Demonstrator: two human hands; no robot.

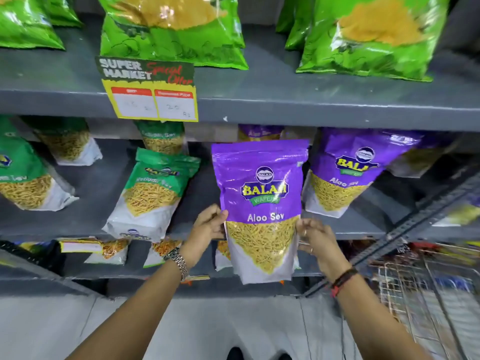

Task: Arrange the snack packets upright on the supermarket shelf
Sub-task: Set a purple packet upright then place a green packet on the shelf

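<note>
A purple Aloo Sev packet (259, 193) stands upright in front of the middle grey shelf (98, 193), held between both hands. My left hand (207, 227) grips its left edge. My right hand (315, 239) holds its right edge, fingers slightly blurred. A second purple Aloo Sev packet (345, 172) leans on the shelf to the right, with another partly hidden behind the held one. A green Ratlami Sev packet (153, 193) leans at the left of my hands, and more green packets (23, 175) lie tilted further left.
Large bright green packets (171, 27) stand on the upper shelf, above a yellow special-offer price tag (150, 94). Smaller packets (114, 249) sit on the lower shelf. A wire trolley (420, 294) is at the right. Grey floor lies below.
</note>
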